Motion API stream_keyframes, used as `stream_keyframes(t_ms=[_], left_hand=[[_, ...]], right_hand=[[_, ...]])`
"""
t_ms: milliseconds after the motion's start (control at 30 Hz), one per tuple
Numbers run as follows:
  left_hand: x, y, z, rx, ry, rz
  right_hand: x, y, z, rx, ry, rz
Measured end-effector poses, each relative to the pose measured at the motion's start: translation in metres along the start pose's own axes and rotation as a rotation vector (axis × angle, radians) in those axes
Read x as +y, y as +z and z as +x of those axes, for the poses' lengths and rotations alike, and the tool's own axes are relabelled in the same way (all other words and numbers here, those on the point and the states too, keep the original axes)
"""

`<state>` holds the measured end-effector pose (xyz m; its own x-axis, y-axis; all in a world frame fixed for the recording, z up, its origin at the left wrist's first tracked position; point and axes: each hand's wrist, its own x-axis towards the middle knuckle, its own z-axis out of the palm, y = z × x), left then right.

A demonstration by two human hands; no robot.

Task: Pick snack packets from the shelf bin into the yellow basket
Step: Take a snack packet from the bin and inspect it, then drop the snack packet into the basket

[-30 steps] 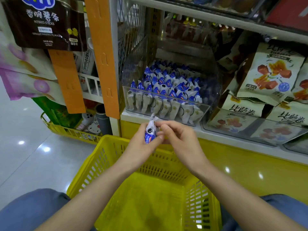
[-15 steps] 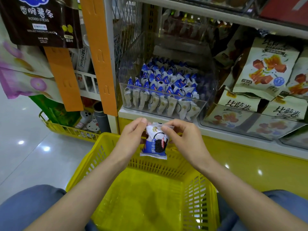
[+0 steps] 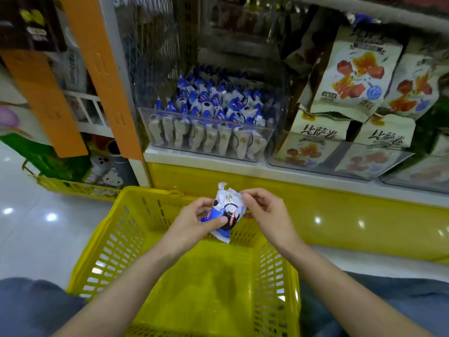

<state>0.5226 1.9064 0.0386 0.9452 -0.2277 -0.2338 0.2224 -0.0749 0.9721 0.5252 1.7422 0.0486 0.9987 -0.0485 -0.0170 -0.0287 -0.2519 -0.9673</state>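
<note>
Both hands are pinching one snack packet (image 3: 224, 211), the left hand (image 3: 192, 221) gripping its lower side and the right hand (image 3: 263, 210) its upper corner; it is hanging upright, directly over the yellow basket (image 3: 116, 229).

Cream snack bags (image 3: 357, 76) with orange-red print stacked at right, lower ones behind a clear tray front (image 3: 340, 164). Two orange strips (image 3: 102, 76) hang left. Low yellow wire rack (image 3: 73, 188) holds a Hello Kitty item (image 3: 111, 178). Glossy white floor (image 3: 36, 239).

One held packet (image 3: 224, 211), two yellow baskets (image 3: 114, 229), perhaps forty binned packets (image 3: 209, 105)
</note>
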Motion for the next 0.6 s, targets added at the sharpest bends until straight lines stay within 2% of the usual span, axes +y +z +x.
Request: stream_keyframes(t_ms=[133, 200, 333, 600], left_hand=[[-0.046, 0.015, 0.009, -0.004, -0.11, 0.083], [-0.075, 0.022, 0.015, 0.003, -0.164, 0.131], [-0.132, 0.038, 0.025, 0.015, -0.269, 0.239], [-0.233, 0.052, 0.025, 0.071, -0.511, 0.389]], right_hand=[[0.056, -0.033, -0.006, 0.226, -0.004, -0.553], [0.086, -0.047, -0.013, 0.266, 0.061, -0.686], [0.129, -0.054, -0.031, 0.216, 0.217, -0.546], [0.15, -0.049, -0.041, 0.329, 0.193, -0.322]])
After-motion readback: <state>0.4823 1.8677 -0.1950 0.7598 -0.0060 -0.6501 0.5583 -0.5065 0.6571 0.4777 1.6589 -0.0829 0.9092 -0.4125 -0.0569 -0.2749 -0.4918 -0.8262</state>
